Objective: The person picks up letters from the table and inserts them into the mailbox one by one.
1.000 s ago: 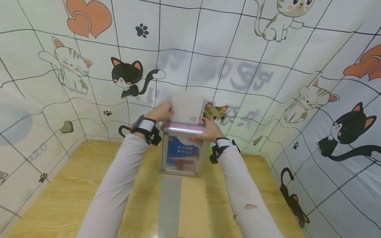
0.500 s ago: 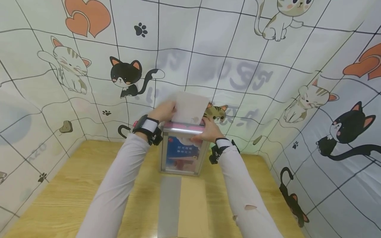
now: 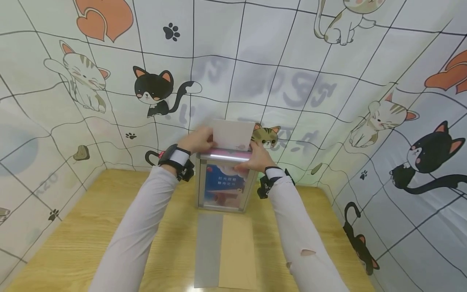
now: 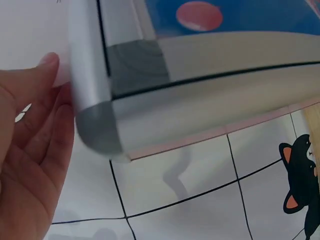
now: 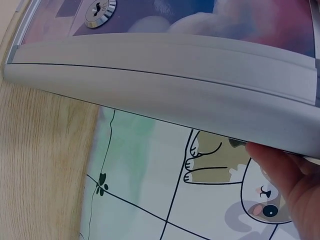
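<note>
Three cat-print walls (image 3: 248, 40): we found these behind the work and to both sides, gridded, with paw prints and hearts.
Wood-grain table (image 3: 175, 235): it bore everything we inspected.
Box (image 3: 224, 184): it stood upright near the back wall, metal-framed, a blue picture panel facing the person.
Flat grey-and-tan piece (image 3: 228, 251): we saw it lying just in front of the box.
Right hand (image 3: 257, 159): its thumb lay on the front of the box and its fingers over the top; we recorded a grip at the right corner, apparently to steady it.
Left hand (image 3: 198, 138): thumb and fingers pinched the card by its left edge.
Card (image 3: 233, 134): it stood upright at the top of the box; we could not see whether its hidden lower end was inside. We judged the step in hand to be feeding it downward, and the next move to call for straight, even pressure with the box held firm.
Lock (image 5: 100, 12): we sighted a round keyhole on the box's side.
</note>
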{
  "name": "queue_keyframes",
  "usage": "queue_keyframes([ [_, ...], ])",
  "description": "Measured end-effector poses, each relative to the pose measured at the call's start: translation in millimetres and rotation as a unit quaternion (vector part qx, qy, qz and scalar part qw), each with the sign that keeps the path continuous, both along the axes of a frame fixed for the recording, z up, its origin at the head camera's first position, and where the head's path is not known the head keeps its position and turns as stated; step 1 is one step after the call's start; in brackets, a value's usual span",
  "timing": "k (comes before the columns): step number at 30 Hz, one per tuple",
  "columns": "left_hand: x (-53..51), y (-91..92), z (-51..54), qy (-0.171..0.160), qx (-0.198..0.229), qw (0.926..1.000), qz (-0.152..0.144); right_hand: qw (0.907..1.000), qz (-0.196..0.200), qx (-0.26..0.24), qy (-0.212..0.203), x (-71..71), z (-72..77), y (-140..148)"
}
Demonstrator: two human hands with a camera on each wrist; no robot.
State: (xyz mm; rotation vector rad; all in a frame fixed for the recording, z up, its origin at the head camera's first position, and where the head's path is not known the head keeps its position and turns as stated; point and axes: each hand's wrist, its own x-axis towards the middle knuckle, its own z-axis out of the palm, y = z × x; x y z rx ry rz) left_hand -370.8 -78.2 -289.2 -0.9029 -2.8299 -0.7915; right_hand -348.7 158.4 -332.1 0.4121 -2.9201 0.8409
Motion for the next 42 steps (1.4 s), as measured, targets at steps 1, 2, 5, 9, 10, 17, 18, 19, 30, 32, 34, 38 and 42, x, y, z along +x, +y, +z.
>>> queue_keyframes([
  [1, -0.4, 0.6, -1.0, 0.004, -0.004, 1.0, 0.001, 1.0, 0.0, 0.0, -0.001, -0.1, -0.1, 0],
  [2, -0.3, 1.4, -1.5, 0.006, -0.012, 0.9999, 0.006, 1.0, -0.002, 0.001, -0.003, 0.0, -0.2, 0],
  [5, 0.4, 5.1, 1.3, 0.016, -0.033, 0.9989, 0.029, 1.0, -0.002, 0.002, -0.009, 0.4, 0.3, 1],
  [9, 3.6, 10.1, 15.1, 0.053, -0.067, 0.9955, 0.042, 1.0, -0.003, -0.004, -0.005, 0.7, 1.8, 1],
  [10, 4.6, 11.0, 18.7, 0.062, -0.075, 0.9945, 0.039, 1.0, -0.002, -0.008, -0.003, 0.6, 2.0, 1],
  [17, 10.0, 15.5, 36.0, 0.108, -0.094, 0.9896, -0.002, 0.9997, 0.012, -0.02, 0.0, -1.2, -0.5, 1],
  [18, 10.2, 16.3, 38.0, 0.108, -0.093, 0.9898, -0.003, 0.9998, 0.011, -0.018, 0.0, -1.2, -0.8, 1],
  [19, 10.8, 17.2, 40.1, 0.099, -0.088, 0.9911, 0.0, 0.9998, 0.01, -0.017, 0.001, -1.1, -0.5, 1],
  [30, 1.7, 24.4, 19.5, 0.055, -0.103, 0.9931, -0.011, 0.9985, 0.028, -0.046, 0.011, 1.9, 2.6, 3],
  [32, 2.1, 19.7, 12.9, 0.016, -0.072, 0.9972, -0.009, 0.9985, 0.024, -0.048, 0.008, 2.6, 1.2, 2],
  [34, 2.3, 13.9, 8.3, -0.017, -0.031, 0.9993, -0.011, 0.9985, 0.02, -0.049, 0.008, 3.1, 0.2, 1],
  [38, 1.4, 6.9, 4.9, -0.047, 0.049, 0.9975, -0.02, 0.9987, 0.013, -0.049, 0.004, 5.2, -0.2, 0],
  [42, -0.7, 8.8, 5.5, 0.001, 0.076, 0.9967, -0.029, 0.9993, 0.0, -0.038, 0.001, 7.1, -1.3, -2],
])
